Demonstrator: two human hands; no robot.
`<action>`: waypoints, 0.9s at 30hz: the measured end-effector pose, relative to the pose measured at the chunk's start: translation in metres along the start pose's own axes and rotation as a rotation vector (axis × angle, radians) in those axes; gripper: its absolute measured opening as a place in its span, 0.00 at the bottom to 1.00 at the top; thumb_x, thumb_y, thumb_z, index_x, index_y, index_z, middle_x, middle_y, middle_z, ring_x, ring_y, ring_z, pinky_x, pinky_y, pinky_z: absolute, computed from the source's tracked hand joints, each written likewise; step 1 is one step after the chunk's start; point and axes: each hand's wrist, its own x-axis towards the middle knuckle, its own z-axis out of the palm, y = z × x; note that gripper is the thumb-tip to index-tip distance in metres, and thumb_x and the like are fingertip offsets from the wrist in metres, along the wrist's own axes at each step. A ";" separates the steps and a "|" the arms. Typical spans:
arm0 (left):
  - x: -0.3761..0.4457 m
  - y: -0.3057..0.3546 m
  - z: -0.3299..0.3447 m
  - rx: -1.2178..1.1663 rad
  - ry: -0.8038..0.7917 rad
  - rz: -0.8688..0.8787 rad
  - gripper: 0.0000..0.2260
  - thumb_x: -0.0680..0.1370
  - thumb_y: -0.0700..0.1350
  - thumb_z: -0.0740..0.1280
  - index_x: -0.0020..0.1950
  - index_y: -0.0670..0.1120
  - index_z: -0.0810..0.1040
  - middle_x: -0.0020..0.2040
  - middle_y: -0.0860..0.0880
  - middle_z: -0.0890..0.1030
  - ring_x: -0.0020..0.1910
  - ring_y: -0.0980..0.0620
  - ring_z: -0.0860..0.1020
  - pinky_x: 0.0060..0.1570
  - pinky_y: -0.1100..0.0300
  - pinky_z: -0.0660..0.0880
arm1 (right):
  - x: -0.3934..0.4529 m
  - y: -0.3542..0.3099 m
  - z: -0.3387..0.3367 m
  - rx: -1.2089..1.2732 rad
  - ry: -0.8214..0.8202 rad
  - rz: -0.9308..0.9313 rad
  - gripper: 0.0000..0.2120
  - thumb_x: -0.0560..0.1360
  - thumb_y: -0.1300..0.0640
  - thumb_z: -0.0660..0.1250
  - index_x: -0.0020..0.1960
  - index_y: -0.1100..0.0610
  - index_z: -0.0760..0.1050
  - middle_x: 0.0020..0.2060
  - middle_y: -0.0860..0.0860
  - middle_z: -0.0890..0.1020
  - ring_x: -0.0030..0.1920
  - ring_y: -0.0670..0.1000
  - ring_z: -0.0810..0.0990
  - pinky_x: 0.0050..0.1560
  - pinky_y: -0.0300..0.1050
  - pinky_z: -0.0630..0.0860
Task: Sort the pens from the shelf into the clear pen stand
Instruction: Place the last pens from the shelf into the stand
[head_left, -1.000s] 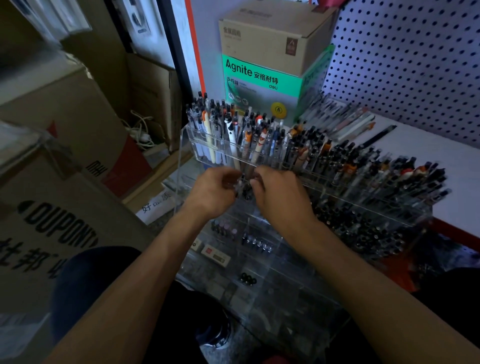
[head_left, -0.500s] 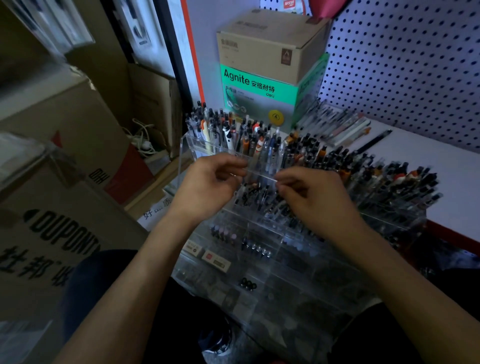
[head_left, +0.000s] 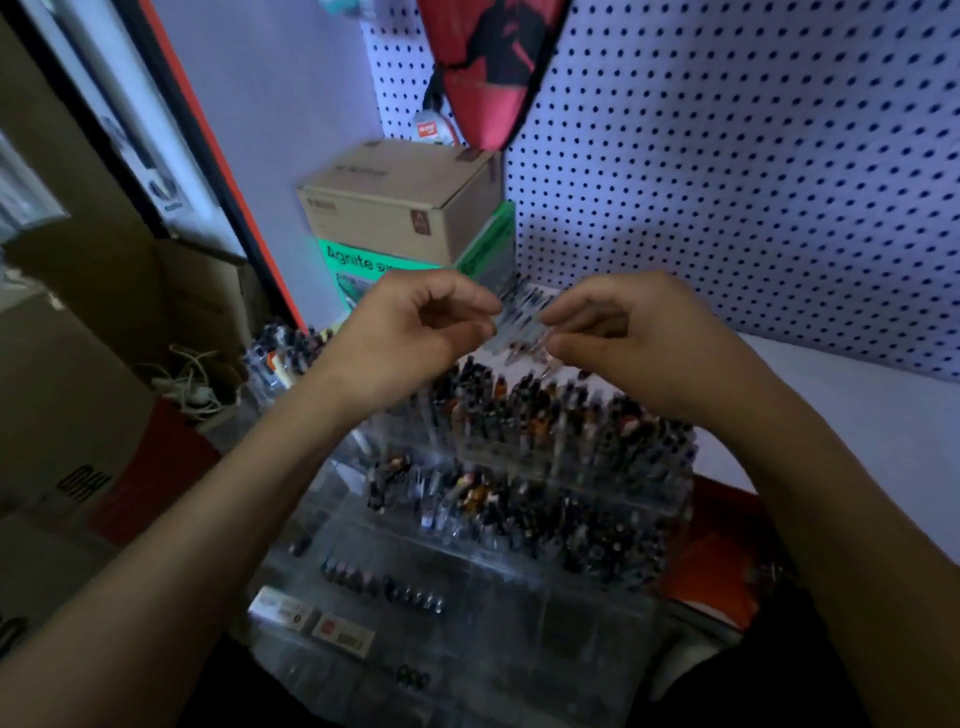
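I am watching both hands lifting: a second ago they were low against the front rows of the clear pen stand (head_left: 519, 519), and now they are hovering above its back row, out over the white shelf (head_left: 831, 415). Between them I am seeing a small bundle of pens (head_left: 519, 322), blurred, so I cannot count them. The left hand (head_left: 410, 338) is curling its fingers and thumb around the bundle's left end; the right hand (head_left: 628, 343) is pinching the right end, its grip pressed together on the barrels. The bundle is lying roughly level between the two grips, well clear of the stand beneath them.

I am reading this as the pick-up from the shelf being done and the carry starting. Below the grips, the upper tiers are already crowded with upright pens, while the lower compartments nearest me are holding only a few. Behind the grips, a cardboard box (head_left: 405, 208) is standing against the pegboard (head_left: 727, 182).
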 end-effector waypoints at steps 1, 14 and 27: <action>0.013 0.003 0.004 0.017 -0.035 -0.018 0.08 0.74 0.33 0.72 0.48 0.46 0.82 0.42 0.48 0.84 0.39 0.60 0.81 0.44 0.67 0.77 | 0.006 0.006 -0.006 0.012 -0.006 0.029 0.10 0.76 0.53 0.72 0.57 0.50 0.80 0.48 0.46 0.84 0.46 0.44 0.82 0.50 0.43 0.80; 0.135 -0.035 0.097 0.649 -0.528 -0.154 0.09 0.77 0.42 0.69 0.58 0.46 0.82 0.50 0.50 0.82 0.45 0.54 0.78 0.48 0.59 0.76 | 0.027 0.110 -0.031 -0.220 -0.220 0.333 0.15 0.78 0.54 0.68 0.64 0.52 0.75 0.58 0.52 0.78 0.57 0.52 0.75 0.56 0.47 0.75; 0.155 -0.051 0.161 1.120 -0.747 -0.202 0.15 0.77 0.50 0.68 0.35 0.42 0.75 0.30 0.46 0.72 0.28 0.48 0.70 0.29 0.58 0.69 | 0.053 0.162 -0.006 -0.130 -0.297 0.388 0.27 0.81 0.61 0.59 0.78 0.50 0.58 0.69 0.59 0.69 0.61 0.58 0.73 0.51 0.44 0.71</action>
